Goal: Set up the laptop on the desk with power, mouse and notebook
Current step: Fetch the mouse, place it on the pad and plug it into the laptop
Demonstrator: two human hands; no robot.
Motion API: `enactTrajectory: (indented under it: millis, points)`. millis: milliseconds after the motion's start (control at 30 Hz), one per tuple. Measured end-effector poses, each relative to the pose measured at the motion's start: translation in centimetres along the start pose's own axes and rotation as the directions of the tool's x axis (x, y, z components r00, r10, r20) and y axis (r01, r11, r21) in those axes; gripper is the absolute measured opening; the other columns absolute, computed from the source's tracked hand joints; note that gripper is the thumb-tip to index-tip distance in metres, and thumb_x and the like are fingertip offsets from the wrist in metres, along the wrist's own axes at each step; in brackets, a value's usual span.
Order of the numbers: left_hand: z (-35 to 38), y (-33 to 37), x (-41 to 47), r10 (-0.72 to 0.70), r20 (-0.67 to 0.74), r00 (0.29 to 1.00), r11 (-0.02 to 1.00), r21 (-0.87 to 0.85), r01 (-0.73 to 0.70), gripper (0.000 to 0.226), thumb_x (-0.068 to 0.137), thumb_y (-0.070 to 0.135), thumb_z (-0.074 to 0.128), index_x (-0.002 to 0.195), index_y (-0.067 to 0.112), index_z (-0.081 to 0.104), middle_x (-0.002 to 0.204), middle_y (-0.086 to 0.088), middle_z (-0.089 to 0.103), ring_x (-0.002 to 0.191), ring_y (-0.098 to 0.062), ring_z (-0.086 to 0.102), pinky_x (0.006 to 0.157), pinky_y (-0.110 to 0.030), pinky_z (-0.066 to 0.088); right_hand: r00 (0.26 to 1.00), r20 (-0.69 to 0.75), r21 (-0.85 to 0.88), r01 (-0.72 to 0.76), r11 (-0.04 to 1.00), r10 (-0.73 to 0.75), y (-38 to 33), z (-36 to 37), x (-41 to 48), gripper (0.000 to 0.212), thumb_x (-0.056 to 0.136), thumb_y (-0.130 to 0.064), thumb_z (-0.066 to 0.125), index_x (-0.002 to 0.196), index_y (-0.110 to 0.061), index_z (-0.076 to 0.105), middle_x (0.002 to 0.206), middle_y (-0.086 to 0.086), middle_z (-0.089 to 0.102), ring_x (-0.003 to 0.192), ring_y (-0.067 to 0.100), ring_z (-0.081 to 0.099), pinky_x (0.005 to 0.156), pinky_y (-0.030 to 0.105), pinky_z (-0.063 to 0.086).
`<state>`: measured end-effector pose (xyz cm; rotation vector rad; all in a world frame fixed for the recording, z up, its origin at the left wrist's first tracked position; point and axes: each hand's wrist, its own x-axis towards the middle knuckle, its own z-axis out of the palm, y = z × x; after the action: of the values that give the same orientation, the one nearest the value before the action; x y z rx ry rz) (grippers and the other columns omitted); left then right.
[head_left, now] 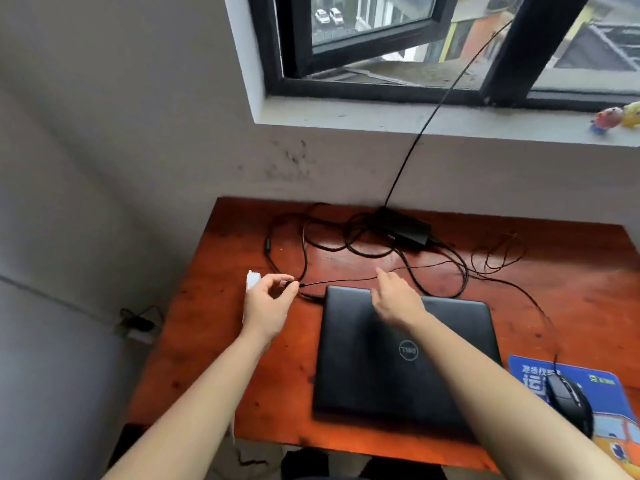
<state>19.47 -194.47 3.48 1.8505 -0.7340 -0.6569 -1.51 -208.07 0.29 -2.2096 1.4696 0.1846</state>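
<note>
Thin black plastic, the plug end of the mouse cable (289, 283), is pinched between thumb and fingers of the left hand (268, 304), just at 9 o'clock of the closed black laptop's (405, 355) far corner; the right hand (394, 297) is open and flat, holding nothing, over the lid's far edge at 12 o'clock; the cable seems light and limp, so I would grip the stiff plug, not the wire; the black wired mouse (568, 398) sits on the blue printed pad (602, 403) at 3 o'clock; the black power brick (403, 225) lies at 12 o'clock on the red-brown wooden desk (225, 341); no notebook is visible.
</note>
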Motion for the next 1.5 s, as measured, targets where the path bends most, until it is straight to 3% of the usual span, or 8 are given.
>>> enactTrajectory:
  millis: [133,333,500,600,767,1067,1300,1500]
  points:
    - [-2.0,-1.5,-0.4,0.039,-0.066,0.997,0.996,0.088,-0.033,0.005,0.084,0.021,0.077,0.087,0.022,0.073,0.083,0.011,0.071,0.080,-0.004,0.066,0.071,-0.018,0.050,0.997,-0.042,-0.084,0.055,0.995,-0.059,-3.2,0.8,2.0,0.053,0.101,-0.023,0.039,0.153,-0.011,0.031,0.139,0.018,0.046,0.124,0.039,0.046,0.099,0.045,0.041]
    - [-3.6,-3.9,-1.0,0.048,-0.184,0.982,0.983,0.185,-0.013,0.007,0.086,0.021,0.073,0.087,0.020,0.066,0.076,0.007,0.067,0.071,-0.002,0.062,0.052,-0.011,0.042,0.944,-0.090,-0.040,0.315,0.948,-0.317,-6.9,2.7,6.2,0.065,0.093,-0.008,0.048,0.154,-0.006,0.028,0.131,0.020,0.048,0.115,0.040,0.047,0.091,0.045,0.044]
    - [-2.8,-7.6,0.2,-0.050,-0.179,0.983,0.961,0.261,0.096,0.010,0.085,0.020,0.072,0.086,0.021,0.063,0.078,0.011,0.066,0.073,-0.008,0.063,0.061,-0.017,0.047,0.937,0.078,-0.024,0.343,0.939,-0.340,-6.6,6.7,8.1,0.074,0.096,-0.012,0.045,0.160,-0.012,0.009,0.149,0.017,0.041,0.129,0.038,0.041,0.102,0.046,0.038]
    - [-1.0,-10.4,-0.5,-0.099,-0.085,0.991,0.925,0.360,0.123,0.012,0.084,0.021,0.071,0.084,0.024,0.060,0.070,0.013,0.061,0.067,-0.008,0.061,0.058,-0.021,0.043,0.938,-0.078,0.004,0.339,0.941,-0.338,-4.3,9.3,5.5,0.064,0.102,-0.024,0.045,0.158,-0.009,0.019,0.151,0.021,0.039,0.137,0.039,0.037,0.114,0.046,0.029]
    - [1.7,-14.0,-1.5,0.127,0.223,0.966,0.780,0.580,-0.237,0.007,0.088,0.019,0.064,0.093,0.021,0.061,0.082,0.004,0.060,0.068,-0.015,0.057,0.056,-0.024,0.044,0.926,-0.263,-0.044,0.271,0.962,-0.272,0.2,12.9,-0.1,0.059,0.104,-0.037,0.045,0.151,-0.002,0.035,0.161,0.020,0.027,0.151,0.034,0.019,0.125,0.045,0.010]
    - [0.1,-14.5,1.4,0.185,0.647,0.740,0.721,0.422,-0.549,0.041,0.090,0.018,0.070,0.130,0.010,0.062,0.106,-0.005,0.057,0.094,-0.019,0.056,0.082,-0.037,0.054,0.910,-0.331,-0.091,0.233,0.968,-0.250,0.2,13.5,-0.2,0.057,0.103,-0.037,0.045,0.150,-0.006,0.039,0.161,0.018,0.029,0.151,0.033,0.020,0.123,0.049,0.015]
    - [0.7,-14.5,3.3,0.381,0.687,0.618,0.536,0.381,-0.754,0.023,0.096,0.014,0.063,0.113,0.000,0.068,0.119,-0.016,0.062,0.095,-0.031,0.059,0.078,-0.045,0.054,0.890,-0.386,-0.080,0.231,0.970,-0.244,-0.1,13.7,0.0,0.056,0.102,-0.035,0.048,0.149,-0.006,0.042,0.159,0.018,0.033,0.150,0.034,0.024,0.123,0.049,0.016]
    - [2.3,-15.4,1.9,0.352,0.492,0.797,0.716,0.407,-0.567,0.022,0.094,0.016,0.066,0.107,-0.002,0.069,0.096,-0.018,0.062,0.089,-0.031,0.061,0.081,-0.035,0.048,0.892,-0.390,-0.081,0.215,0.973,-0.229,0.1,13.9,-0.3,0.055,0.102,-0.035,0.047,0.149,-0.007,0.042,0.159,0.017,0.033,0.150,0.033,0.025,0.123,0.048,0.016]
